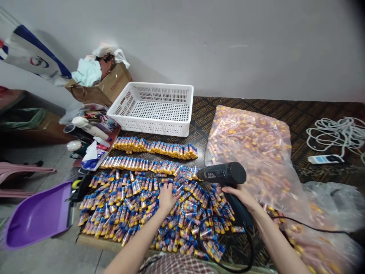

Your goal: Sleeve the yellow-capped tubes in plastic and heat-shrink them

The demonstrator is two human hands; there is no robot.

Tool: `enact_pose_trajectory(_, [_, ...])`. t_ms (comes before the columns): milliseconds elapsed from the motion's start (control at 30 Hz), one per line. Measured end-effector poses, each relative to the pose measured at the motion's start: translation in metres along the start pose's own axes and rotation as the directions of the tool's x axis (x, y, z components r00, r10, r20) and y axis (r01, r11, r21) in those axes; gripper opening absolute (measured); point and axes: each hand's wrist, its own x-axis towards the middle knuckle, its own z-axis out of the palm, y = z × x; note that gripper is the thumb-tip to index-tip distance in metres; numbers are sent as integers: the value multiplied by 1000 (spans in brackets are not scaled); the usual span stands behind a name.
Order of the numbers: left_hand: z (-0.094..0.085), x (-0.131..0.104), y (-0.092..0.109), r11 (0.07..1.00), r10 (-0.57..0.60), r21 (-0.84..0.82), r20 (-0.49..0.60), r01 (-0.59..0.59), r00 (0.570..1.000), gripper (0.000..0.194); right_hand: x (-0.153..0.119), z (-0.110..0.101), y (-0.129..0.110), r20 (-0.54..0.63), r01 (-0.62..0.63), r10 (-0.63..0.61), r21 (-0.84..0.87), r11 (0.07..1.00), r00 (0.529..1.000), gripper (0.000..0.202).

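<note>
My right hand point(242, 195) is closed around the handle of a black hair dryer point(219, 173). Its nozzle points left, close over small wrapped tubes with blue tops and yellow ends. My left hand point(167, 196) reaches into the spread of small tubes point(131, 205), its fingers bent at one blue-and-yellow tube point(167, 180) lying on its side; the fingertips are partly hidden. Beyond the loose spread, more tubes stand side by side in a near row point(125, 163) and a far row point(155, 147).
A white slotted basket point(154, 127) stands behind the rows. To the right lie a large clear bag of tubes point(248, 133), a coiled white cord point(333, 133) and crumpled plastic point(336, 201). The dryer's black cord point(251, 251) loops near my lap. A purple dustpan point(40, 217) is at left.
</note>
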Motion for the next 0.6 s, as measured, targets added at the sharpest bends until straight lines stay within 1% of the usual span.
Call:
enact_pose_trajectory(100, [-4, -15, -35, 965, -167, -210, -40, 155, 985, 39, 5, 18, -5, 72, 9, -7, -33, 999, 997, 31])
enact_pose_trajectory(167, [-7, -22, -55, 923, -234, -323, -40, 209, 971, 41, 7, 30, -8, 127, 21, -13, -62, 998, 992, 31])
enact_pose_trajectory(267, [-10, -30, -78, 880, -297, -403, -52, 252, 954, 43, 8, 46, -12, 227, 21, 4, -109, 994, 974, 30])
enact_pose_trajectory(333, [-10, -36, -88, 856, -316, -453, -77, 249, 946, 45, 9, 55, -12, 252, 25, 12, -144, 989, 968, 30])
enact_pose_trajectory(400, [-8, -41, -94, 826, -328, -512, -94, 237, 940, 46, 8, 64, -9, 246, 27, 15, -165, 986, 969, 29])
enact_pose_trajectory(500, [-9, -48, -97, 789, -338, -573, -101, 223, 936, 50, 6, 76, -2, 252, 10, 35, -175, 985, 967, 25])
enact_pose_trajectory(600, [-12, -55, -101, 765, -370, -597, -103, 240, 923, 52, 4, 83, 3, 293, 16, 35, -169, 986, 955, 30])
